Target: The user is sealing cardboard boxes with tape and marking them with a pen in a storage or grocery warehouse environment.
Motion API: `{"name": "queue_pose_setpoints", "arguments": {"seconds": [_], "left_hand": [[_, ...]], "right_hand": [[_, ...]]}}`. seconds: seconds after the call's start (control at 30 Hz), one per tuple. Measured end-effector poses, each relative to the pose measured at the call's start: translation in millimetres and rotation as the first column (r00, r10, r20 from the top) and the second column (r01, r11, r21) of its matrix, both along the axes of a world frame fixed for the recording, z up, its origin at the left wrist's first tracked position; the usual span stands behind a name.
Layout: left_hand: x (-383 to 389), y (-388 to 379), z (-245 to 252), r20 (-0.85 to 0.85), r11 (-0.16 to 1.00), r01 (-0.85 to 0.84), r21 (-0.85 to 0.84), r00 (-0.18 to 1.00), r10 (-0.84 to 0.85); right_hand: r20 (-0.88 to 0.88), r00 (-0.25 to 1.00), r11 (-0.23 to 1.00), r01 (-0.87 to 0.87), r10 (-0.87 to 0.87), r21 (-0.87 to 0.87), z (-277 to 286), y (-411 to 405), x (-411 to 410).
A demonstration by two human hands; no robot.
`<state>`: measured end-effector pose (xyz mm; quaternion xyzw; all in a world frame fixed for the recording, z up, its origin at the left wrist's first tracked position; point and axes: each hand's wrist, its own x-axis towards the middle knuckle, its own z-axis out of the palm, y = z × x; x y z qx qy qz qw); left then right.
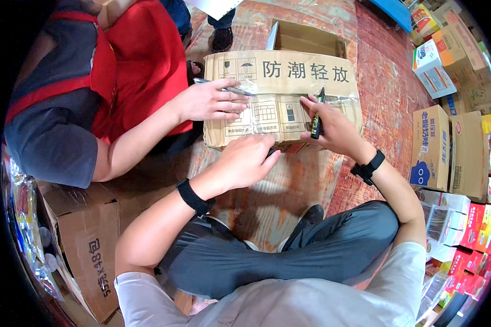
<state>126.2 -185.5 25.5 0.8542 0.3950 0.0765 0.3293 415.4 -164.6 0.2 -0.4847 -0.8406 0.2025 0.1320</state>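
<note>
A taped cardboard carton (307,88) bearing printed writing and handling symbols is on the wooden floor in front of me. My right hand (334,126) rests over its right half, with a black marker pen (318,122) held between thumb and fingers, narrow end away from me. At the carton's near edge, my left hand (245,159) is curled around a small black object (271,152), mostly hidden by the fingers. From the left, another person's hand (215,100) lies on the carton with a slim silvery pen-like tool (225,86) under its fingers.
Beyond the carton stands an open cardboard box (307,36). A person in a red apron (147,61) crouches at left, above a large brown carton (90,241). Stacked product boxes (429,147) line the right side. Another person's shoe (222,39) is at the top.
</note>
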Motion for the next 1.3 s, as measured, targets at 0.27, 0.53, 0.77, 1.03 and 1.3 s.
{"name": "queue_pose_setpoints", "arguments": {"seconds": [0.27,0.53,0.77,1.03,1.3], "left_hand": [[-2,-10,-1,0.02,0.877,0.187,0.442,0.976,-0.217],[-14,-10,-24,-0.079,0.907,0.332,0.26,0.943,-0.323],[-10,-13,-7,-0.165,0.869,0.376,0.322,0.926,-0.34],[-16,3,-6,0.021,0.934,0.274,0.228,0.958,-0.286],[-7,41,-26,0.14,0.924,0.073,0.375,0.981,-0.134]], "right_hand": [[-0.516,0.841,0.985,0.166,-0.165,-0.045,-1,2,33],[-0.697,0.611,0.898,0.051,-0.374,-0.437,21,34,-35],[-0.76,0.511,0.905,0.092,-0.4,-0.415,-10,46,-52],[-0.817,0.241,0.839,0.315,-0.523,-0.444,-11,70,-23],[-0.811,0.394,0.891,0.326,-0.432,-0.317,-2,119,0]]}}
